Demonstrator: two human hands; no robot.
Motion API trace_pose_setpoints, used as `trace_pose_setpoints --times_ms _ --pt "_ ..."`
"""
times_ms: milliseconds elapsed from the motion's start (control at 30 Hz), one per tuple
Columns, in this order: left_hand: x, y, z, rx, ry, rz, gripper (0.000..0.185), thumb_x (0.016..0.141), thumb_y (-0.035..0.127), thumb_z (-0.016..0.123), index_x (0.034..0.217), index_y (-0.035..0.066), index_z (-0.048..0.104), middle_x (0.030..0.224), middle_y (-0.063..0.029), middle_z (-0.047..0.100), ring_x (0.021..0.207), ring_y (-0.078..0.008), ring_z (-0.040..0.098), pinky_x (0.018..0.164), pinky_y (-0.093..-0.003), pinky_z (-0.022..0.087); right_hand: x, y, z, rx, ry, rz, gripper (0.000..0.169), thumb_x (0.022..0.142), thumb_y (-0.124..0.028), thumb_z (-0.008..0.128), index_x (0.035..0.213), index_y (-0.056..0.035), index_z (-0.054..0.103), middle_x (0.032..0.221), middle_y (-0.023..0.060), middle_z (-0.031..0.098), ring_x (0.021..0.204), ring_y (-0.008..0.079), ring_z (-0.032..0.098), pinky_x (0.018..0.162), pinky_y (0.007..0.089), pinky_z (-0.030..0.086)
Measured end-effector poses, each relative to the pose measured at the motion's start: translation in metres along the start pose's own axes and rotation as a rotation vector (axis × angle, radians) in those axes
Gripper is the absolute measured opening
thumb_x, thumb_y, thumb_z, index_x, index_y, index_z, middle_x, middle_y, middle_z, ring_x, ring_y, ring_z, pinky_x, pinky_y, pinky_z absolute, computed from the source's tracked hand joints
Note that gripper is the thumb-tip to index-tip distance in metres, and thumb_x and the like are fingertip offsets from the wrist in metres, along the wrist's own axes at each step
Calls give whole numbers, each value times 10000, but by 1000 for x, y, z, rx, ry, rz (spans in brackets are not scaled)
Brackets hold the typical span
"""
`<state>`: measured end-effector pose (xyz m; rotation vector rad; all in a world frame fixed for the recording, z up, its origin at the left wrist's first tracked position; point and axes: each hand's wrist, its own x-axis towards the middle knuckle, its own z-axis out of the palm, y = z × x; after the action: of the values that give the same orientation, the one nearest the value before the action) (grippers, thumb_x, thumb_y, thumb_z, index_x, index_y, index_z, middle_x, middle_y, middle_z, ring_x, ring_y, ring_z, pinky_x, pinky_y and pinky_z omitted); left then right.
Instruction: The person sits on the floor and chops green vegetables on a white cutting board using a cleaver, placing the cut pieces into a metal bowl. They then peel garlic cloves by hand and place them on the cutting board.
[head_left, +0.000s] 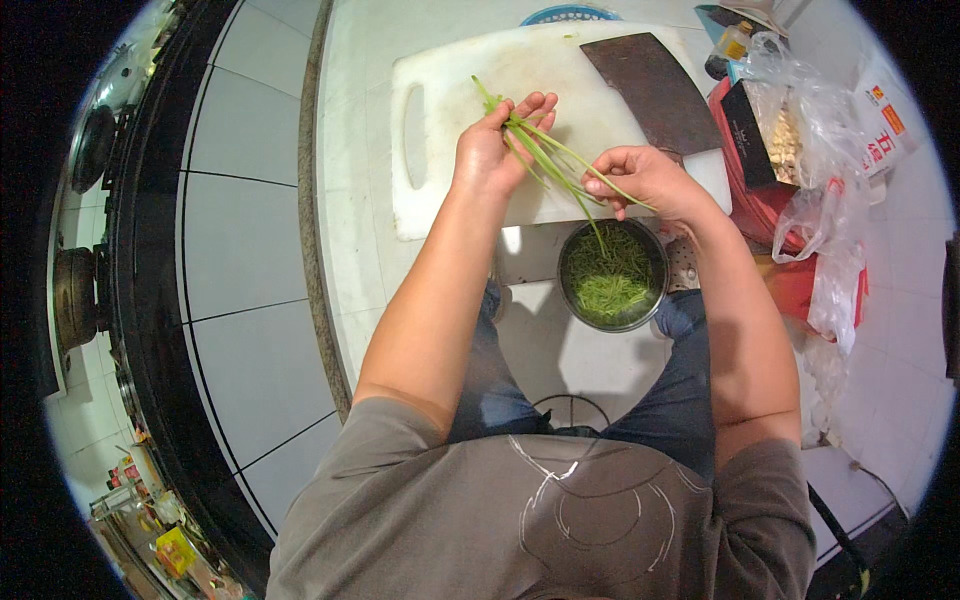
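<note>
My left hand (491, 146) holds a small bunch of thin green stalks (551, 161) over a white plastic cutting board (442, 67). The bunch slants down to the right, and one stalk's end hangs over a round dark-rimmed pot (565, 294). My right hand (641, 180) pinches a single stalk at the bunch's right side, between thumb and fingers. Inside the pot are cut green pieces (611, 289), darker at the far side and lighter at the near side. A cleaver (652, 94) with a broad dark blade lies on the board beyond my right hand.
Right of the board stand a black box (750, 135), clear plastic bags (821, 142), a red bag (739, 202) and a bottle (731, 49). Behind the board shows a blue basket rim (570, 13). A stone-coloured ledge (311, 187) runs along the left.
</note>
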<state>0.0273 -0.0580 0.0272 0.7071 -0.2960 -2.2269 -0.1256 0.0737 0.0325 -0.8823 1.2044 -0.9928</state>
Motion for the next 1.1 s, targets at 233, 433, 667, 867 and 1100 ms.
trace_pose_setpoints --times_ms 233,433,667,867,1100 --pt "3 -2 -4 76 5 -5 162 978 129 286 991 -10 368 1129 -236 496 1145 -397 480 960 -457 444 0 -2 10 47 -113 50 285 895 -305 561 857 -25 598 647 -21 509 528 50 453 459 185 380" --pt "-1 -5 -1 113 -11 10 175 980 133 282 993 -18 370 1103 -236 512 1149 -398 475 961 -454 444 3 2 17 -51 -56 0 289 909 -267 465 759 -41 566 603 -22 474 507 64 437 449 195 357" --pt "-2 -9 3 0 10 38 192 991 144 239 986 -10 354 1051 -230 524 1133 -399 483 957 -453 450 8 6 22 74 304 -182 268 823 -165 464 593 -45 530 524 6 428 463 84 386 410 225 271" --pt "-2 -3 -5 75 15 153 211 995 154 211 1001 -20 329 1020 -233 523 1101 -397 501 954 -457 450 -19 -27 -2 391 330 -297 136 799 -89 451 736 -25 553 560 -21 418 438 23 285 392 197 205" --pt "-5 3 -8 194 20 264 208 994 155 198 987 -11 324 1001 -248 530 1080 -395 514 949 -450 450 -31 -30 48 280 -153 186 164 842 -107 445 913 -13 558 595 -67 355 462 27 290 403 187 231"
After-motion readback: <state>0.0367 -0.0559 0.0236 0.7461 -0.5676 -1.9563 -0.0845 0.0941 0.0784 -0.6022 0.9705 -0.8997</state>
